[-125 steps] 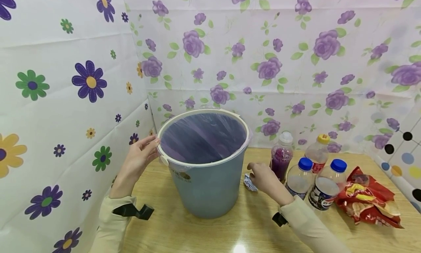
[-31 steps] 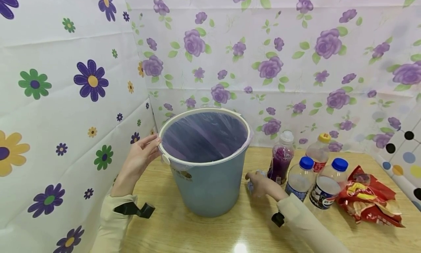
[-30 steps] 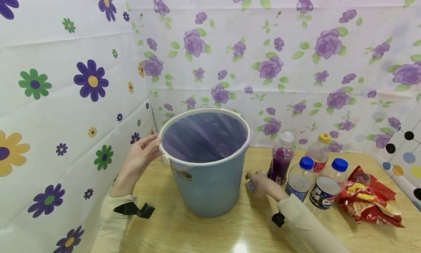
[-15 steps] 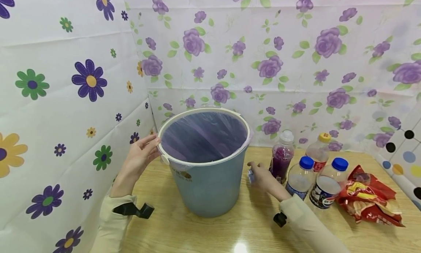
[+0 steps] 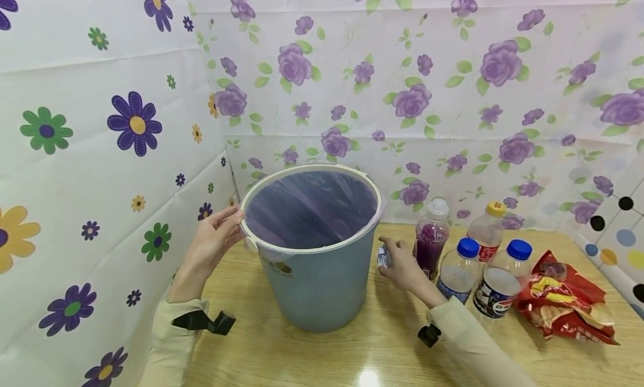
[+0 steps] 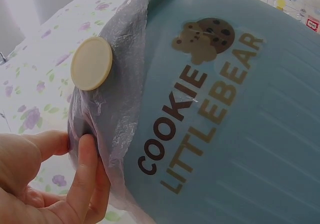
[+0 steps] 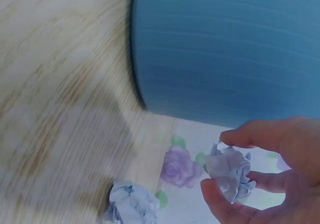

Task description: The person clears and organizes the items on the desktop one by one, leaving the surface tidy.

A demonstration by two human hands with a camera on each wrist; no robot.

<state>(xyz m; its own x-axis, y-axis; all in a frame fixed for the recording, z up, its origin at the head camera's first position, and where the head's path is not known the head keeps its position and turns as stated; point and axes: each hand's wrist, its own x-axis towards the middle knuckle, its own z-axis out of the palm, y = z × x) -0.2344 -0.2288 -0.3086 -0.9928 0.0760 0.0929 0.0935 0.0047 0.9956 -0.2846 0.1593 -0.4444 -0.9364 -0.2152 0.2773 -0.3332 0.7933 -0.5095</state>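
A blue-grey trash can [image 5: 317,292] with a cream rim and a translucent bin liner [image 6: 127,59] stands upright on the table. My left hand [image 5: 211,241] grips its left rim, with thumb and fingers [image 6: 82,176] on the liner-covered edge. To the right of the can, my right hand [image 5: 405,267] pinches a crumpled paper ball [image 7: 230,171] between thumb and fingertips, raised off the table. A second crumpled paper ball [image 7: 132,204] lies on the table in the right wrist view; in the head view my right hand seems to hide it.
Right of my hand stand a bottle of purple drink [image 5: 430,241], a yellow-capped bottle [image 5: 486,233] and two blue-capped bottles, one plain [image 5: 459,272] and one dark-labelled [image 5: 500,283]. A red snack bag [image 5: 566,303] lies farther right. Flowered sheets [image 5: 352,113] line the walls.
My right hand has closed on a paper ball from the table and lifted it slightly, near the can's right side. The left hand has stayed on the rim.
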